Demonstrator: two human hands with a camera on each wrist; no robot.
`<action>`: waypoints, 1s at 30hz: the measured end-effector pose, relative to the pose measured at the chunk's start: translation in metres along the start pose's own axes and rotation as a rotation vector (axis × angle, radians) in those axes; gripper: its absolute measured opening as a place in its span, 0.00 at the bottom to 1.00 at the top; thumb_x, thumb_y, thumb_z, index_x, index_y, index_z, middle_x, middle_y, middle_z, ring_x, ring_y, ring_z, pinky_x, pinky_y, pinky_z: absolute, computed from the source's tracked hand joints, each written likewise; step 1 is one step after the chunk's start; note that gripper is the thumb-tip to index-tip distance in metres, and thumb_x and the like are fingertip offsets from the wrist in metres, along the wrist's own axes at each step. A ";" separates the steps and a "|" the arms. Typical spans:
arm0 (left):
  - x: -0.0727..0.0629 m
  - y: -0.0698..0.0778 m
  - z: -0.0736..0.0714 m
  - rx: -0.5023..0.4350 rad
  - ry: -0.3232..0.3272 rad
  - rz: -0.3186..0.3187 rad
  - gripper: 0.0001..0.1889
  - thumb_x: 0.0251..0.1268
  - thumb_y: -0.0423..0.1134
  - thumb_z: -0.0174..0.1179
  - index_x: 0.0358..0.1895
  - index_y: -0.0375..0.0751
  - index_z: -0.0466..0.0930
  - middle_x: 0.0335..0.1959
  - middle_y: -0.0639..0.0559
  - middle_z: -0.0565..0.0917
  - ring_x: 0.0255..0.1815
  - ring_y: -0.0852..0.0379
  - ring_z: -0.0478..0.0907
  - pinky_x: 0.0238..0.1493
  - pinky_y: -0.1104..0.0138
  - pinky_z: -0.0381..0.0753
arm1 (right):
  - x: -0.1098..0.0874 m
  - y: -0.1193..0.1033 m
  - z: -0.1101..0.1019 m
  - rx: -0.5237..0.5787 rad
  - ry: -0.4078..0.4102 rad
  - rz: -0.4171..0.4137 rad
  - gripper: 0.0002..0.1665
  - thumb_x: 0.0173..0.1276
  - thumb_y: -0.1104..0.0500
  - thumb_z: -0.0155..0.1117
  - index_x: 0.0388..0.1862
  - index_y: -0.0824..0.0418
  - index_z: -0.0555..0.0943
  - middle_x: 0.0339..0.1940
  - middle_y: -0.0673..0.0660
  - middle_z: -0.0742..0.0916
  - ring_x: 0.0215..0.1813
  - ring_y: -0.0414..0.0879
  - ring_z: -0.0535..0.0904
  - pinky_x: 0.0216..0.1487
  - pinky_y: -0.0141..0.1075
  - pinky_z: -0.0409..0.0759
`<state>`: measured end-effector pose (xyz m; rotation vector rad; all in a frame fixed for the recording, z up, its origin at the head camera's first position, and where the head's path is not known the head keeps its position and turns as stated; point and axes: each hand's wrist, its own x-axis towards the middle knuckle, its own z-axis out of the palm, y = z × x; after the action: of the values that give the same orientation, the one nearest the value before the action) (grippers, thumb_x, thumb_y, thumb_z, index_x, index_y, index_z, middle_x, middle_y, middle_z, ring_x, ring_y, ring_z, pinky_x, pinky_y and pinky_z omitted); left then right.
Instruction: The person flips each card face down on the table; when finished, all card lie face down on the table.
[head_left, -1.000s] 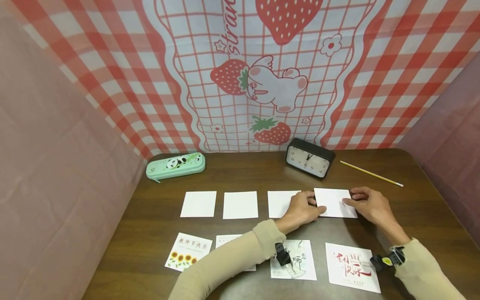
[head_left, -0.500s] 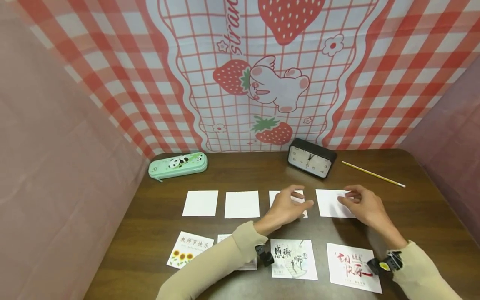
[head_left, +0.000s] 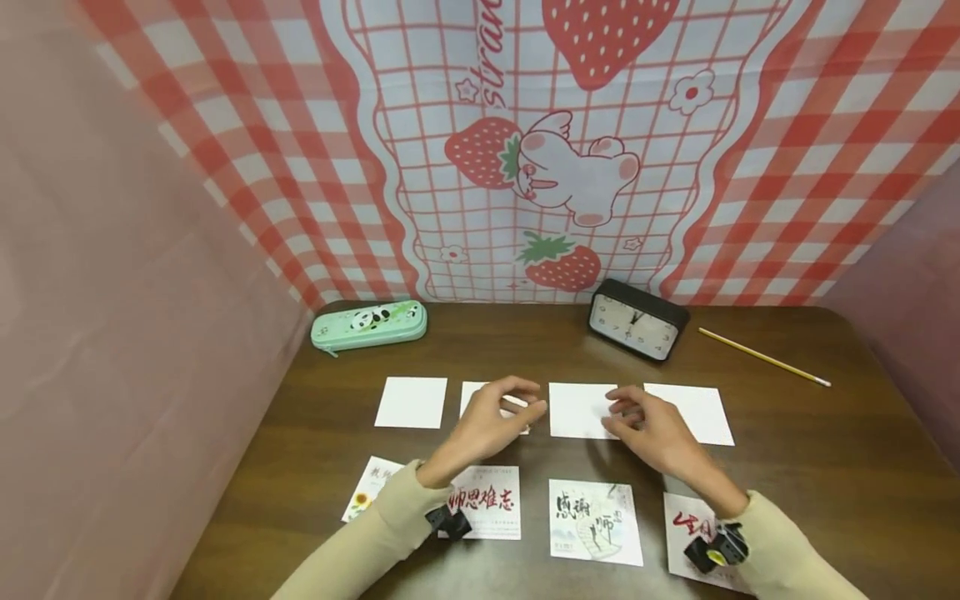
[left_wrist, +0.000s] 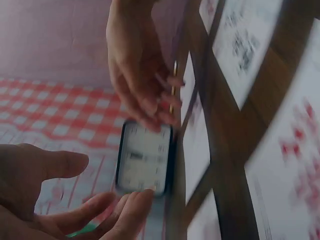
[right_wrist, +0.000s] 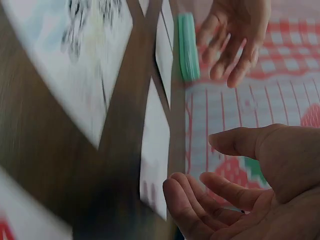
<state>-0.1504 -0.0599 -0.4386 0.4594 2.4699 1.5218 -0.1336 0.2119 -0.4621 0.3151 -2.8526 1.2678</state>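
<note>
Both hands hover over the table with loosely bent fingers and nothing between them. My left hand (head_left: 487, 422) overlaps the second blank white card (head_left: 472, 395) in the head view. My right hand (head_left: 662, 435) is above the gap between the third white card (head_left: 576, 408) and the fourth white card (head_left: 696, 412). The first white card (head_left: 411, 402) lies at the left of this row. In the right wrist view, the thumb and fingers of my right hand (right_wrist: 250, 180) are apart. The left wrist view likewise has a gap between thumb and fingers of my left hand (left_wrist: 65, 195).
A nearer row has a sunflower card (head_left: 365, 492), a card with red lettering (head_left: 495, 518), a card with black lettering (head_left: 597, 522) and another red-lettered card (head_left: 681, 546), partly hidden by the sleeves and wrist cameras. Behind are a green pencil case (head_left: 369, 325), clock (head_left: 636, 321) and pencil (head_left: 765, 357).
Both hands have let go of the fourth white card, now flat on the table, and have moved left. The head view has shifted slightly, so the table things appear farther right.
</note>
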 end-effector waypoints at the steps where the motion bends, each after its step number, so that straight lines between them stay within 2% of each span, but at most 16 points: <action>1: -0.003 -0.004 -0.007 0.008 0.012 0.002 0.19 0.74 0.46 0.64 0.59 0.37 0.83 0.51 0.40 0.89 0.48 0.42 0.90 0.39 0.69 0.88 | 0.001 -0.004 0.006 0.008 -0.017 -0.011 0.20 0.69 0.60 0.72 0.56 0.66 0.83 0.44 0.60 0.91 0.41 0.47 0.89 0.39 0.33 0.83; 8: -0.027 -0.028 -0.057 0.064 0.122 -0.069 0.15 0.74 0.42 0.65 0.55 0.36 0.85 0.49 0.41 0.90 0.44 0.42 0.90 0.37 0.71 0.88 | 0.009 -0.033 0.043 0.098 -0.131 -0.065 0.20 0.70 0.60 0.71 0.58 0.64 0.82 0.44 0.58 0.91 0.41 0.44 0.88 0.41 0.33 0.85; 15: -0.055 -0.051 -0.094 0.121 0.225 -0.175 0.13 0.73 0.42 0.66 0.52 0.38 0.87 0.47 0.42 0.91 0.41 0.43 0.91 0.35 0.70 0.88 | 0.017 -0.062 0.073 0.206 -0.281 -0.079 0.20 0.73 0.59 0.69 0.60 0.65 0.81 0.43 0.54 0.90 0.42 0.41 0.88 0.38 0.29 0.83; 18: -0.066 -0.058 -0.105 0.208 0.266 -0.232 0.12 0.73 0.45 0.66 0.49 0.41 0.89 0.45 0.45 0.92 0.41 0.48 0.91 0.39 0.68 0.87 | 0.017 -0.071 0.088 0.239 -0.344 -0.095 0.19 0.74 0.59 0.68 0.60 0.66 0.81 0.42 0.55 0.90 0.41 0.41 0.88 0.38 0.29 0.83; 23: -0.084 -0.065 -0.119 0.318 0.301 -0.329 0.14 0.74 0.49 0.65 0.44 0.42 0.89 0.38 0.49 0.91 0.38 0.57 0.86 0.43 0.65 0.81 | 0.016 -0.084 0.111 0.281 -0.450 -0.122 0.19 0.74 0.58 0.67 0.60 0.65 0.82 0.44 0.54 0.91 0.44 0.43 0.89 0.44 0.28 0.84; 26: -0.093 -0.067 -0.123 0.356 0.297 -0.365 0.15 0.75 0.51 0.64 0.43 0.41 0.88 0.37 0.49 0.90 0.37 0.58 0.83 0.43 0.65 0.79 | 0.014 -0.090 0.121 0.366 -0.523 -0.121 0.22 0.73 0.59 0.68 0.62 0.68 0.80 0.47 0.59 0.91 0.47 0.48 0.90 0.45 0.28 0.85; 30: -0.103 -0.069 -0.126 0.417 0.294 -0.403 0.18 0.75 0.54 0.62 0.44 0.41 0.88 0.39 0.48 0.90 0.40 0.55 0.85 0.47 0.59 0.81 | 0.010 -0.097 0.131 0.509 -0.619 -0.069 0.25 0.72 0.61 0.69 0.63 0.71 0.78 0.52 0.67 0.89 0.50 0.53 0.90 0.44 0.26 0.85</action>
<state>-0.1069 -0.2314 -0.4425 -0.2189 2.8816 0.9756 -0.1158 0.0499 -0.4785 0.9506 -2.8433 2.1964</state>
